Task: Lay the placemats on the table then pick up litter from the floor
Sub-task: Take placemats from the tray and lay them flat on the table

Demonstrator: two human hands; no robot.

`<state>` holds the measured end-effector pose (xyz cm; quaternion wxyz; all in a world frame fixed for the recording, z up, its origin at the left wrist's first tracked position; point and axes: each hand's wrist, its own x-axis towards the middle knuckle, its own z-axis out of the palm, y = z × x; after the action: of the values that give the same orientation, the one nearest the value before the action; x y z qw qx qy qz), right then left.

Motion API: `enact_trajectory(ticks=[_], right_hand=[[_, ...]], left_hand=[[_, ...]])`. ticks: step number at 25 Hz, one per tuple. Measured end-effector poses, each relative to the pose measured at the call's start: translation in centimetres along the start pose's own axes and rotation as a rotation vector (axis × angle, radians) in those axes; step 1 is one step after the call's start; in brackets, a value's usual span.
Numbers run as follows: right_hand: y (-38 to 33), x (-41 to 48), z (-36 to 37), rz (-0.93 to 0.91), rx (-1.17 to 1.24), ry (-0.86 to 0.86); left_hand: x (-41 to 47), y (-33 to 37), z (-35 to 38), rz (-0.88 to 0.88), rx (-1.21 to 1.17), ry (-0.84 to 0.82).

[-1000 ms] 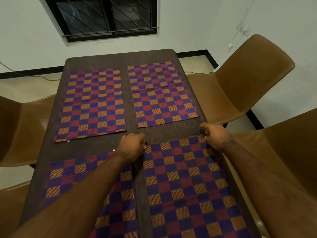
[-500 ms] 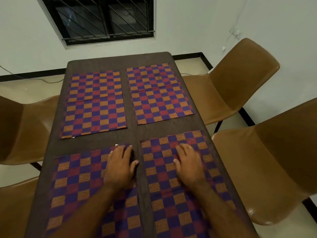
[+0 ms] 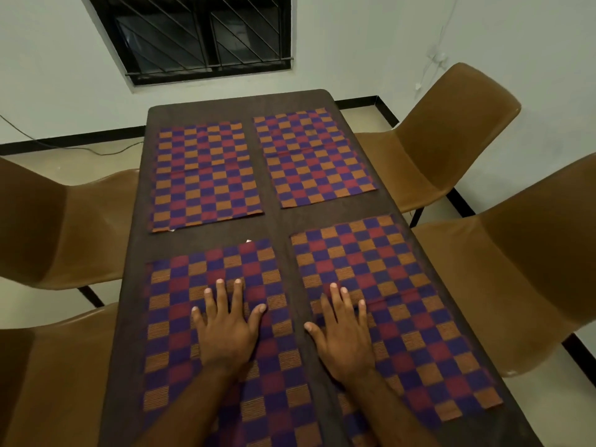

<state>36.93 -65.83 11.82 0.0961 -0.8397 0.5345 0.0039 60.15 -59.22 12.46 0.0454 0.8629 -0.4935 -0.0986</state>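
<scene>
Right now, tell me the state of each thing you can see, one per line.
Far left placemat: flat on table.
Far right placemat: flat.
Near left placemat: flat, left hand pressing palm down, fingers spread.
Near right placemat: flat, right hand pressing palm down.
Table: all four mats laid.
Window: barred, dark.

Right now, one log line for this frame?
phase: placemats laid | table: four placemats | left hand: flat on near-left placemat | right hand: flat on near-right placemat | litter: none seen

Four brown moulded chairs [image 3: 429, 146] flank both long sides; a black barred window [image 3: 206, 37] sits in the white wall [image 3: 354, 43].
</scene>
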Motion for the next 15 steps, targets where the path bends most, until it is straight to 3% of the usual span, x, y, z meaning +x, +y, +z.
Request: enact_trajectory(ticks=[10, 15], right_hand=[[-0.3, -5.8, 0.9, 0.072, 0.031, 0.053], [0.0, -9.8, 0.9, 0.13, 0.033, 0.027]], left_hand=[[-0.7, -0.5, 0.3, 0.057, -0.053, 0.007], [-6.8, -1.8, -0.6, 0.11, -0.055, 0.023]])
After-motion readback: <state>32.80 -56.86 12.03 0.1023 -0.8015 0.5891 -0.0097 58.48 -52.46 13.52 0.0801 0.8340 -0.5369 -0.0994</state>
